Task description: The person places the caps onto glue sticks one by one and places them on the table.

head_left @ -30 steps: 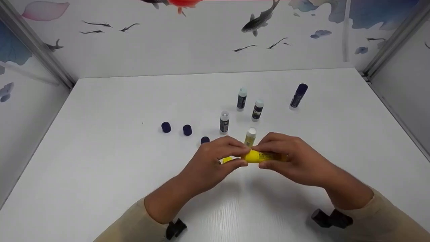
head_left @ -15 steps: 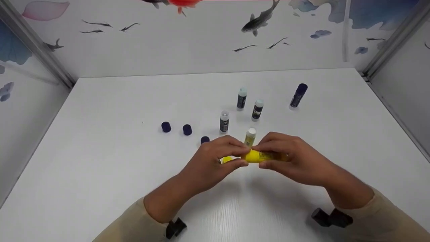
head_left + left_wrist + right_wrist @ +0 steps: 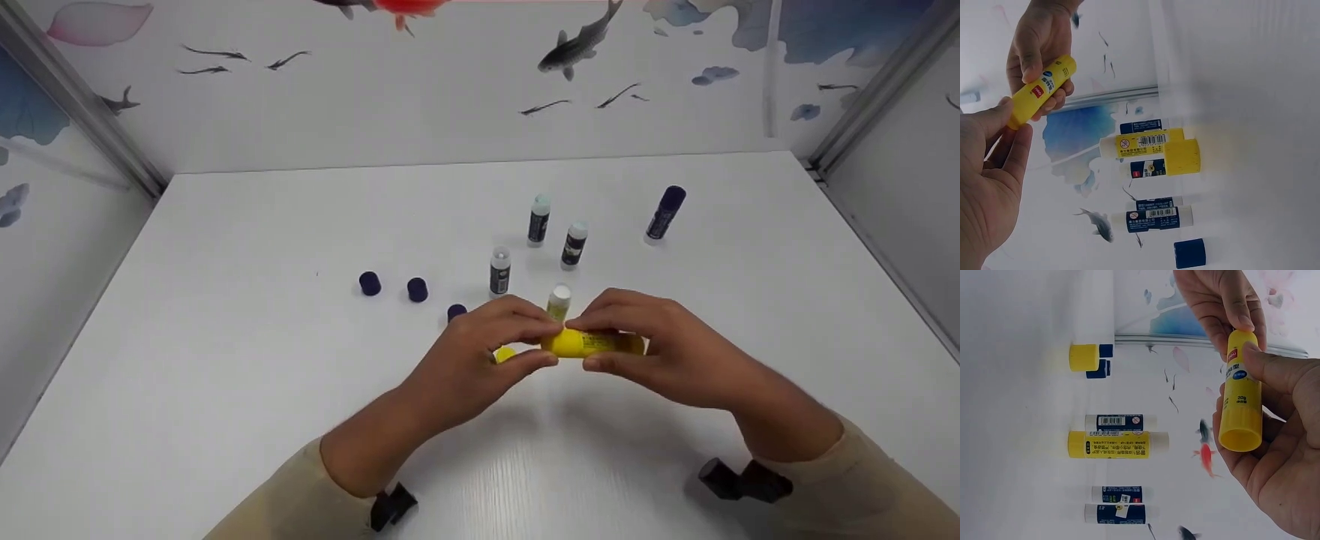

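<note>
Both hands hold a yellow glue stick [image 3: 604, 343] level above the table. My left hand [image 3: 487, 356] pinches its capped end between thumb and fingertips, while my right hand [image 3: 675, 356] grips the body, with the base end facing the camera in the right wrist view [image 3: 1241, 439]. Just behind the hands stands an uncapped yellow glue stick [image 3: 559, 301], its lower part hidden in the head view. A loose yellow cap [image 3: 505, 354] shows partly past my left fingers; the left wrist view has this cap [image 3: 1182, 156] in full.
Three uncapped navy-labelled glue sticks [image 3: 499, 271] stand upright beyond the hands. A capped navy glue stick [image 3: 666, 215] stands farther right. Navy caps [image 3: 418, 289] sit in a row on the left, one partly behind my left hand. Printed panels [image 3: 450, 97] wall the white table [image 3: 225, 300].
The held glue stick and both hands have risen slightly. My right hand has shifted a little to the right, showing more of the stick's body. Things on the table stay put.
</note>
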{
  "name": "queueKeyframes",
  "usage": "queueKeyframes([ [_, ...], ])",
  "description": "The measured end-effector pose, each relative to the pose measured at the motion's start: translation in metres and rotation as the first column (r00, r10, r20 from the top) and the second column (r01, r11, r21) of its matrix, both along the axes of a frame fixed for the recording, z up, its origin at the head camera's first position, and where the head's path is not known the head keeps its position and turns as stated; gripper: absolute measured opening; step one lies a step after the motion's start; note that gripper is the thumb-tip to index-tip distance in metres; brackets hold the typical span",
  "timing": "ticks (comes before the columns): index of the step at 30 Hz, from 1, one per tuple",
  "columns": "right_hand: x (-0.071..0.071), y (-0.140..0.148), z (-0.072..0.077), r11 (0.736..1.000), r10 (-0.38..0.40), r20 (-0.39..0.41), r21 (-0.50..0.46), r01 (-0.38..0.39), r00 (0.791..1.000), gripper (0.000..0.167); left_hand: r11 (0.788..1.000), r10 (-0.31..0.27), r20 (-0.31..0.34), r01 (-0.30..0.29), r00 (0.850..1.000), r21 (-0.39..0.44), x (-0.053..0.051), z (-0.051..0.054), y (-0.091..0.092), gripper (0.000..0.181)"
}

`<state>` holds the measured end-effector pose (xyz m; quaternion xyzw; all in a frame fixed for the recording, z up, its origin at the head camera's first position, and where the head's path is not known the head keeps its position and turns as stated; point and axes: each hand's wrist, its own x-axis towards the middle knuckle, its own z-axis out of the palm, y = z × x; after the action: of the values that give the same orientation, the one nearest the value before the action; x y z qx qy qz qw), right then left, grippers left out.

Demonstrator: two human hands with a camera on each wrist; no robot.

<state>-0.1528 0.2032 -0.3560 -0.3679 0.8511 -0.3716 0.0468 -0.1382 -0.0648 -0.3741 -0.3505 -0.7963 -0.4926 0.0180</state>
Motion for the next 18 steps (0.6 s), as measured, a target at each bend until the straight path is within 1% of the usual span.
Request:
queueKeyframes([
  [6,-0.0018,0.0034,-0.0001,1.0,-0.008,-0.025,0.001,0.008,1.0,0.036,1.0,-0.003,-0.035,0.003,0.999,-0.01,-0.0013,0.0041,0.0003,0.032],
  [12,-0.005,0.0063,0.0003,0.999,-0.034,-0.011,0.016,0.034,0.999,0.039,0.999,-0.016,-0.047,0.018,0.999,0.037,-0.004,0.0037,0.0009,0.027],
  [15,-0.006,0.0079,0.0017,0.999,-0.044,-0.006,0.016,0.044,0.999,0.038,0.998,-0.011,-0.043,0.013,0.999,0.055,-0.0059,0.0029,0.001,0.025],
  [18,-0.0062,0.0099,0.0037,0.999,-0.043,-0.017,0.001,0.043,0.999,0.038,0.998,0.004,-0.031,-0.002,1.0,0.06,-0.0073,0.0022,0.0008,0.026],
])
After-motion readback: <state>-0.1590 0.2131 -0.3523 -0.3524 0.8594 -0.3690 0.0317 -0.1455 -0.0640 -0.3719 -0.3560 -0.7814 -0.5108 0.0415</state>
